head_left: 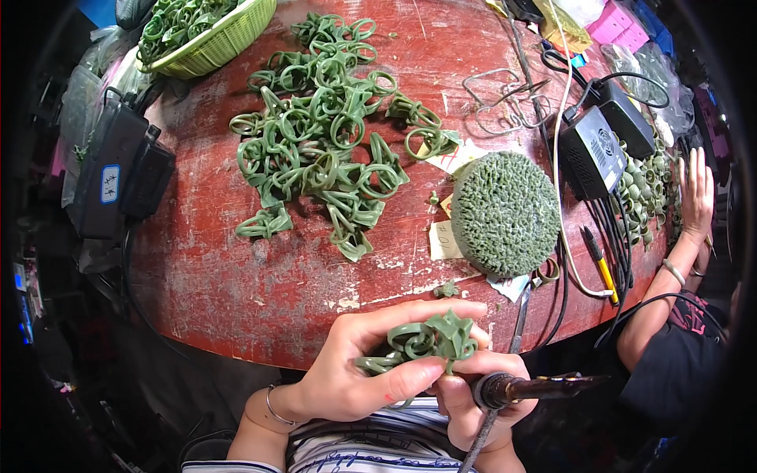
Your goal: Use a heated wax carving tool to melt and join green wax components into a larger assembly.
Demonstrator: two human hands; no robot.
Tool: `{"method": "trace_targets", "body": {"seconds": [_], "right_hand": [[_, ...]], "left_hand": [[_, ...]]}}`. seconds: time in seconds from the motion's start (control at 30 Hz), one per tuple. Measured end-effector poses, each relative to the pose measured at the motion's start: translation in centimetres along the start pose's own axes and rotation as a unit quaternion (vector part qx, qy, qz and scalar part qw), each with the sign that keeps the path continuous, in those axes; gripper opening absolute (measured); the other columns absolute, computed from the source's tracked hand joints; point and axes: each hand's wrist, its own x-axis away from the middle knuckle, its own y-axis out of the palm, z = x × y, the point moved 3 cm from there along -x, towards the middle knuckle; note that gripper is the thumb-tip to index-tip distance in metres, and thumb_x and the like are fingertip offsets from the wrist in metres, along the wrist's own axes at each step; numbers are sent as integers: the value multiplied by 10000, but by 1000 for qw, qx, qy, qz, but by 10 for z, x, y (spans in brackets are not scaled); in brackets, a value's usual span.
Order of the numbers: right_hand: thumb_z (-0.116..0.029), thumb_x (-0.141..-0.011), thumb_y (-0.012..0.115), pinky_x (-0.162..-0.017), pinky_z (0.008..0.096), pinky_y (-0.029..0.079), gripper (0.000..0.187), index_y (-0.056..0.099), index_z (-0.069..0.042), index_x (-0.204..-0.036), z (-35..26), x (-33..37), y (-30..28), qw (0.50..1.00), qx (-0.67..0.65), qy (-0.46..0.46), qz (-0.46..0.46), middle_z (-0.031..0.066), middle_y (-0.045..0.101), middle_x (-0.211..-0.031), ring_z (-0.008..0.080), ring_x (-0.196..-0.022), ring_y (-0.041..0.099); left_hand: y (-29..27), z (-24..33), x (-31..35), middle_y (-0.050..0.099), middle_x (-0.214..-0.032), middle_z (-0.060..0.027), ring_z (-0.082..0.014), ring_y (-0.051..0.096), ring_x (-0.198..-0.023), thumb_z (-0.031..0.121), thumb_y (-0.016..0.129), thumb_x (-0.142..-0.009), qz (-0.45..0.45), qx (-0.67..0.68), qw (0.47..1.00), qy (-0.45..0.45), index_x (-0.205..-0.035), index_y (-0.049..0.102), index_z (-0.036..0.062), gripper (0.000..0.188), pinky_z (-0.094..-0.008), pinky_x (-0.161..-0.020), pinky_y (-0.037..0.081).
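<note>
My left hand (347,378) is closed round a few glossy green ring-shaped pieces (453,335), one topped with a pointed, leaf-like shape. Fingers of my right hand (461,400) pinch the lower end of that piece. The same hand grips what looks like a soldering iron (544,388), its dark, stained tip pointing right and its cord running down. Beyond my hands lies a loose heap of similar green rings (276,158). Right of the heap sits a thick round green block (505,213) with a rough, crumbly top, resting partly on paper scraps (446,241).
A lime basket (225,39) of green pieces stands far left on the red table (197,260). Black power boxes (587,154) with cables, a yellow-and-black pen-shaped tool (603,268) and bent wire (505,98) lie right. Another person's hand (695,193) is at the right edge, near small green pieces (646,189).
</note>
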Motion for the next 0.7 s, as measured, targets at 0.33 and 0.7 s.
{"method": "trace_targets", "body": {"seconds": [0.33, 0.7], "right_hand": [[-83, -755, 662, -867, 423, 401, 263, 471, -21, -925, -4, -3, -1, 986, 141, -75, -41, 74, 530, -799, 213, -820, 561], [-50, -753, 646, -784, 391, 441, 252, 466, -15, -925, 1, -2, 2, 996, 63, -67, -9, 91, 520, -825, 281, -913, 536]], "left_hand": [[-3, 0, 2, 560, -1095, -133, -163, 516, -1036, 32, 483, -828, 3, 15, 1000, 12, -1226, 415, -56, 413, -298, -920, 383], [0, 2, 0, 594, -1002, -221, -245, 582, -950, 130, 565, -732, 87, 7, 996, -4, -1136, 472, -109, 478, -356, -876, 434]]}}
